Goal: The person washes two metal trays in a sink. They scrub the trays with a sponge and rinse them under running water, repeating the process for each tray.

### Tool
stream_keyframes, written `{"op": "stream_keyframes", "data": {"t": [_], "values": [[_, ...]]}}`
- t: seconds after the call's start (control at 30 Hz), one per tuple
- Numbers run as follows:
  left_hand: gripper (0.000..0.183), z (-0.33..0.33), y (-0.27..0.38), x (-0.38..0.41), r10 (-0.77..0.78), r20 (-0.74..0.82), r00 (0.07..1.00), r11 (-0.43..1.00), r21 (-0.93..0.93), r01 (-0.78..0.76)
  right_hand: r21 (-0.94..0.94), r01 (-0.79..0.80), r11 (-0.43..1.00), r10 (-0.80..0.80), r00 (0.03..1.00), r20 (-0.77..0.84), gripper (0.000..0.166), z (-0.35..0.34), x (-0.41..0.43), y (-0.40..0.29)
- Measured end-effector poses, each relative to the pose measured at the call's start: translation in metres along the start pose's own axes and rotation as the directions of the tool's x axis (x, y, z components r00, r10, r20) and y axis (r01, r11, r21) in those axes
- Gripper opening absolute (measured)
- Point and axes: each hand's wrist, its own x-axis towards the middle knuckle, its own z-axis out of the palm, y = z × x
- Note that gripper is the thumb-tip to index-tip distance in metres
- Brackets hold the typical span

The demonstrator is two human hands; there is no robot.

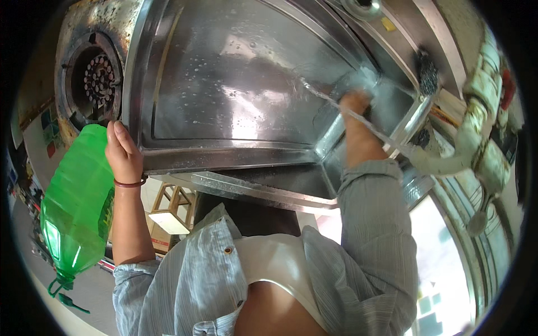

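A large, wet stainless-steel tray (197, 105) rests over a metal sink (269, 195) in front of me. My left hand (125, 153) grips the tray's near left corner, beside a green plastic bottle (77, 197). Over at the tray's right end, my right hand (356, 103) is blurred amid splashing water. Its fingers are partly hidden, and whether it holds anything is unclear. From the tap (441, 161) on the right, a stream of water (365, 122) crosses in front of my right wrist and lands on the tray. Droplets dot the metal surface.
A rusty gas burner (97, 80) adjoins the tray's left side. Dark scouring pads (428, 73) lie on the ledge at right, near a yellow scrap (388, 24). Pipework (483, 113) runs along the right wall. Below the sink edge stands a wooden stool (172, 210).
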Motion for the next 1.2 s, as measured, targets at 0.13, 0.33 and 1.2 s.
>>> {"op": "stream_keyframes", "data": {"t": [0.13,0.33,1.2], "values": [[0.027,-0.004,0.002,0.000,0.016,0.002,1.000,0.999,0.030,-0.016,0.161,-0.183,0.970,0.110,0.919,0.380,0.046,-0.113,0.037,-0.017],[0.024,-0.007,0.002,0.000,-0.031,0.075,0.997,0.999,-0.006,0.032,0.903,-0.014,0.430,0.426,0.885,-0.189,0.069,-0.098,0.004,-0.113],[0.029,-0.007,-0.003,-0.007,-0.010,-0.139,0.990,0.952,-0.305,-0.033,0.893,0.414,0.175,0.270,0.852,-0.448,0.025,-0.169,-0.085,-0.159]]}}
